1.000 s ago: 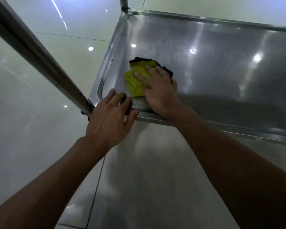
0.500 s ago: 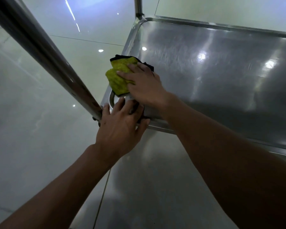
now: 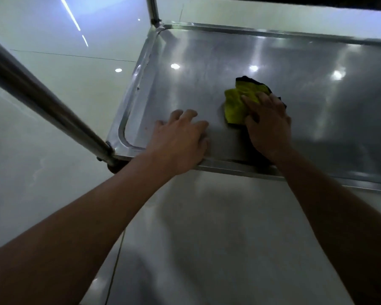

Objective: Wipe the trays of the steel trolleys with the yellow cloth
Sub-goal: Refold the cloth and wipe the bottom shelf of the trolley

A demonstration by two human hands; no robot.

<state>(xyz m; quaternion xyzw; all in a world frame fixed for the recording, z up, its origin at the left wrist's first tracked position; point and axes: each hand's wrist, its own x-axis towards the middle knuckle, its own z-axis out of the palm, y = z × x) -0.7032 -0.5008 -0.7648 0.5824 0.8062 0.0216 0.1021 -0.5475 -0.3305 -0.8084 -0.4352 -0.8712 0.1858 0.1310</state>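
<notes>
Centre right: right hand (image 3: 267,126), fingers flat, presses the cloth (image 3: 238,106) onto the tray (image 3: 207,60). Left hand (image 3: 180,139), fingers spread and holding nothing, braces at the near rim. Risk: uneven pressure may bunch the cloth, leaving streaks; the trolley could roll.

Steel tray (image 3: 207,62); yellow cloth (image 3: 237,104) on it

Glossy pale tiled floor (image 3: 53,89) — ceiling lights mirrored in it as bright spots.
</notes>
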